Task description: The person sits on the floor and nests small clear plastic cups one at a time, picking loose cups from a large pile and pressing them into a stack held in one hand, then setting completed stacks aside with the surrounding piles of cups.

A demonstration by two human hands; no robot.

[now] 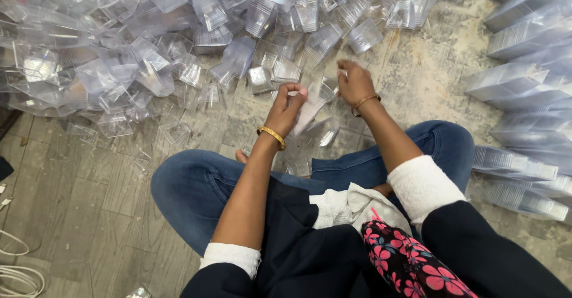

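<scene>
While seated cross-legged on the grey plank floor (89, 185), a person's left hand (286, 107) and right hand (354, 83) each pinch what seems one clear folded plastic box (313, 104), best squared gently beside the heap of clear plastic boxes (149, 47).

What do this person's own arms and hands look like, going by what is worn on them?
Both hands are bare, with no gloves. The left hand has a gold bangle at the wrist; the right hand has a thinner gold bangle. Both forearms are uncovered, with white knit cuffs pushed up under dark navy sleeves.
</scene>
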